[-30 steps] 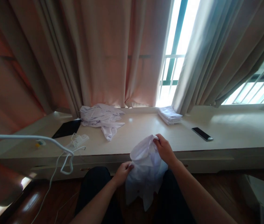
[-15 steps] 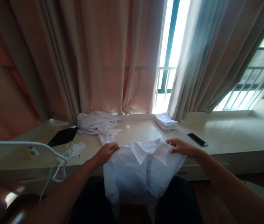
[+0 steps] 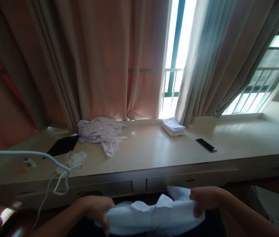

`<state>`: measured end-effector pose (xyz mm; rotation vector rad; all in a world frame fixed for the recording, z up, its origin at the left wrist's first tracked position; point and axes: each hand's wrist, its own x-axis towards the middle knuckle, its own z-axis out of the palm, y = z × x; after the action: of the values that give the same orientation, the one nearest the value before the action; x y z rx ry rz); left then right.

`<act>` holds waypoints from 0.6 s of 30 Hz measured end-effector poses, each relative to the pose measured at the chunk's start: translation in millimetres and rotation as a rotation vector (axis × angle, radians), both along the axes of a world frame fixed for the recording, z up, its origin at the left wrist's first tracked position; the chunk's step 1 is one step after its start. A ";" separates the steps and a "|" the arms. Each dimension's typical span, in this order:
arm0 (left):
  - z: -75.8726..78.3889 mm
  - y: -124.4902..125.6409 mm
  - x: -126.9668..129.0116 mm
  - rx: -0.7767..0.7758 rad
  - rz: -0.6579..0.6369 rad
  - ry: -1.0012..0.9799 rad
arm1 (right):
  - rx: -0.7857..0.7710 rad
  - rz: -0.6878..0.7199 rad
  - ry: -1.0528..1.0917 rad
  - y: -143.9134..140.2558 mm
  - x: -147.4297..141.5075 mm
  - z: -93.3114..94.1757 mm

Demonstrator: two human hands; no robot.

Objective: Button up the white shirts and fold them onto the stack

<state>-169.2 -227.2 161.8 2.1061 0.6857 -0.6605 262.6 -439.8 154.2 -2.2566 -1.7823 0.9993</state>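
A white collared shirt (image 3: 151, 215) hangs low at the bottom of the view, bunched between my hands below the front edge of the desk. My left hand (image 3: 96, 210) grips its left side. My right hand (image 3: 204, 200) grips its right side near the collar. Both arms come in from the bottom corners.
On the long pale desk (image 3: 154, 148) lie a crumpled pile of white clothes (image 3: 100, 131), a folded white stack (image 3: 172, 126) and a black phone (image 3: 205, 145). At the left are a power strip with white cable (image 3: 74, 158) and a dark pad (image 3: 62, 145). Curtains and a window stand behind.
Both hands have brought the shirt down from the desk's edge to below it, toward my lap. The shirt, held spread by its shoulders before, is now bunched lower.
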 end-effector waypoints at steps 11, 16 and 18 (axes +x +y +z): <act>-30.9 -2.3 -16.5 -0.124 0.231 -0.301 | 0.004 -0.150 0.354 -48.4 24.4 -13.1; -34.5 18.1 -4.7 0.033 0.268 -0.455 | 0.302 -0.279 0.212 -37.1 32.0 -13.7; -27.7 27.3 1.0 0.153 0.285 -0.526 | 0.394 -0.264 0.142 -26.9 35.6 -1.1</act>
<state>-168.2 -199.9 134.1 2.1336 0.7265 0.1091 298.1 -466.7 153.0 -2.0474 -1.4263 0.6705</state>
